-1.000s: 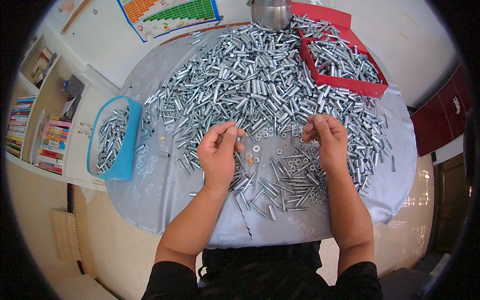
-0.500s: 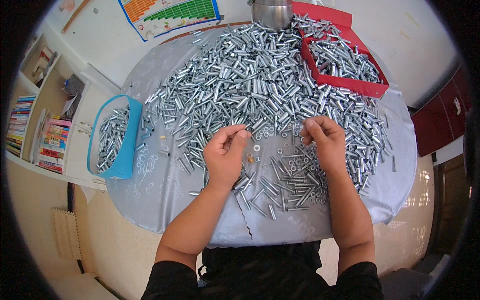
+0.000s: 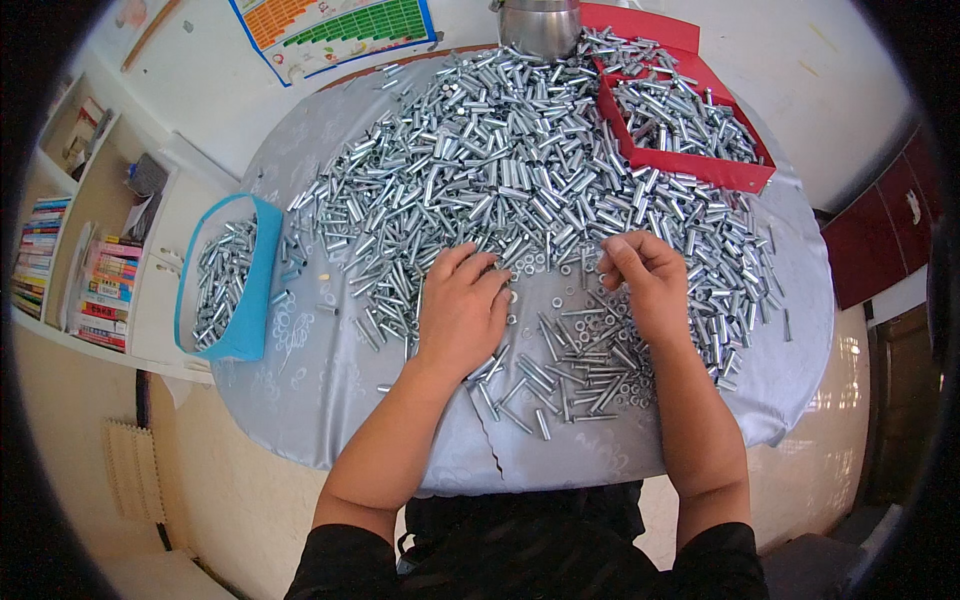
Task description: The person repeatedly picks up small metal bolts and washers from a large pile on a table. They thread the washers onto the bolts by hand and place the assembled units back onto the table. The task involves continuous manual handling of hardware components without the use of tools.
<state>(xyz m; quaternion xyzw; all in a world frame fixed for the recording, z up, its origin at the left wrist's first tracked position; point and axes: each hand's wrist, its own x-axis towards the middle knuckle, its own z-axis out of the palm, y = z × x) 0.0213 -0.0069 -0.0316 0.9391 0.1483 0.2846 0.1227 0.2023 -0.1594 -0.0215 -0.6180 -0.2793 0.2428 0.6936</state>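
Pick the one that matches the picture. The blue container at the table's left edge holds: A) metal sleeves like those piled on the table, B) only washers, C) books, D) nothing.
A: the blue container is filled with shiny metal sleeves like the pile of sleeves on the table.

Both hands rest on the bench point(image 3: 330, 400) amid metal sleeves point(image 3: 480, 170): left hand point(image 3: 460, 315) flat, right hand point(image 3: 645, 285) curled. Blue bin point(image 3: 250, 300) at nine o'clock, red tray point(image 3: 690, 165) at one.

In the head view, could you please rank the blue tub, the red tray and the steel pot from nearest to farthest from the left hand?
1. Blue tub, left of the left hand, at the table edge.
2. Steel pot, far side, centre.
3. Red tray, far right.
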